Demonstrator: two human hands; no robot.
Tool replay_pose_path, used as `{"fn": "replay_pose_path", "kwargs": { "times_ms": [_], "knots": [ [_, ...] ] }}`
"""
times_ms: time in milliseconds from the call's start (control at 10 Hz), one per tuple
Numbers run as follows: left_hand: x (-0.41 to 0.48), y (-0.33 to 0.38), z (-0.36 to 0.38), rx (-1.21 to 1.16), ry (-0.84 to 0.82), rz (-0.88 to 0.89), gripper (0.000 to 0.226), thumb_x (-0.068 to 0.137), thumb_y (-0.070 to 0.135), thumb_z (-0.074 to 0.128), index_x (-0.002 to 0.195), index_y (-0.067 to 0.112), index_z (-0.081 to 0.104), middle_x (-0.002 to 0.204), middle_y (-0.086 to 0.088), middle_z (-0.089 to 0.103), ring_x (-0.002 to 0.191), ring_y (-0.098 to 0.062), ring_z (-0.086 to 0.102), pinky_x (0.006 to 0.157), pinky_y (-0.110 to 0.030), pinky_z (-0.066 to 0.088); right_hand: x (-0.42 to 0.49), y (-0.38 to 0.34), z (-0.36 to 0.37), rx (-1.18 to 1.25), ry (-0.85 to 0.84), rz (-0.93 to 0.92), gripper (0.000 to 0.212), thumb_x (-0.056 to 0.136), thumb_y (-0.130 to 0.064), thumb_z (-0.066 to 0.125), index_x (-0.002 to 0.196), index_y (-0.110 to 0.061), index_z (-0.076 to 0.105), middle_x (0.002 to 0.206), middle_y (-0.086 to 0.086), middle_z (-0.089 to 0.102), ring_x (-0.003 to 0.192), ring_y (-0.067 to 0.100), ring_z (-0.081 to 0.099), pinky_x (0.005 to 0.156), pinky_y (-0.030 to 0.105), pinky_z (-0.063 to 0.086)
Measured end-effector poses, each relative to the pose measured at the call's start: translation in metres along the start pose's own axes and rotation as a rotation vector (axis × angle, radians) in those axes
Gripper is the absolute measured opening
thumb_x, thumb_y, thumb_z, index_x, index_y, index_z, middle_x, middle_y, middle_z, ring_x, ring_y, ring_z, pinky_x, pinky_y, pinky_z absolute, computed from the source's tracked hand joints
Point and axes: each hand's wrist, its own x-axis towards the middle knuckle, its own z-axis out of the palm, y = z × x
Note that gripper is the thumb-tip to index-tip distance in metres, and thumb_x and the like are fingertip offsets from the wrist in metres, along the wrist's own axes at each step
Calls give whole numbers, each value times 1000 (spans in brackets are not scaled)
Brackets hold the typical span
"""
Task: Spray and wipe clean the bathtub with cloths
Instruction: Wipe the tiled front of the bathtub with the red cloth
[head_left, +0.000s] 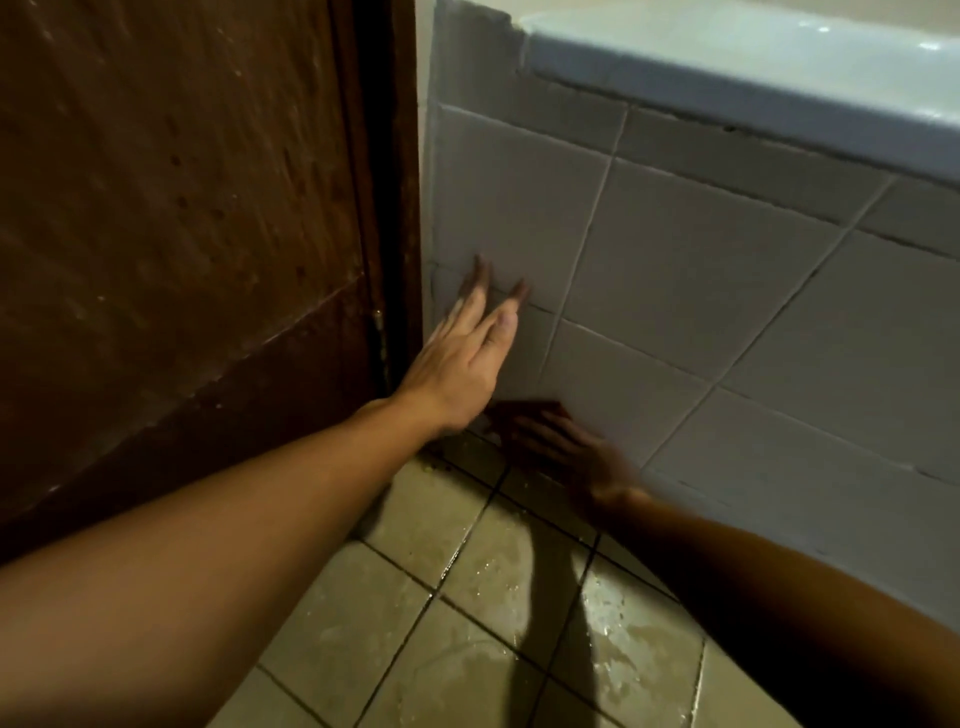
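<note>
The bathtub (727, 78) is sitting at the upper right, and only its glossy rim is showing above the tiled side (701, 249). This surface is hard and stiff, and I am judging it slippery when wet; it is offering no handle, only flat pressing. Your left hand (457, 374) is lying on a tile near the corner, its grip spread and holding nothing. Your right hand (561, 447) is blurred, low at the foot of the tiles, its grip looking spread too. No cloth is showing. The door (182, 234) is standing just beside your left hand, so open room is lying rightward. The floor (415, 571) is shining wet.
</note>
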Motion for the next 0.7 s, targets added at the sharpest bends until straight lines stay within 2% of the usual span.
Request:
{"fn": "replay_pose_path", "kwargs": {
  "times_ms": [100,200,300,400,500,600,700],
  "knots": [
    [-4,1,4,27,-3,-17,53,105,58,11,158,51,13,165,17,-23,156,-13,-6,127,-47,13,-57,17,-44,-628,-314,-272,58,104,-28,55,157,-14,37,162,2,37,151,21,30,127,42,13],
    [-7,11,13,84,-15,56,53,105,59,12,157,51,11,166,13,-24,156,-16,-6,126,-50,13,-98,1,-87,-1110,-408,-101,53,109,-5,12,161,-12,20,170,9,6,157,19,9,127,45,-11],
    [-7,20,24,97,18,83,53,103,62,11,155,55,8,167,6,-23,156,-25,-5,124,-59,12,-101,-34,-134,-1134,-399,-115,57,104,-4,34,159,-18,30,167,6,27,155,20,24,128,38,9],
    [-2,29,36,110,74,114,53,103,59,15,155,53,6,167,4,-24,156,-24,-5,122,-56,10,-82,-67,-173,-1343,-289,-298,65,96,-17,36,159,-26,29,163,6,33,156,26,19,128,46,3],
    [2,39,47,74,131,163,56,103,58,19,158,50,7,165,6,-29,156,-20,-12,120,-55,12,-31,-111,-193,-1463,-1,-129,59,100,-34,42,158,-35,32,166,1,21,158,24,-2,126,50,-5],
    [4,37,53,48,166,167,58,104,57,21,159,47,8,165,5,-31,154,-16,-21,120,-51,10,-4,-120,-193,-1463,155,-80,61,102,-37,43,160,-36,26,170,1,9,157,28,-12,123,53,-14],
    [3,44,55,64,125,121,57,104,61,19,157,52,1,162,8,-37,152,-15,-25,121,-56,11,-47,-90,-186,-1520,-339,-242,68,97,-27,51,161,-29,27,169,4,20,158,29,2,126,52,-7]
  ]
}}
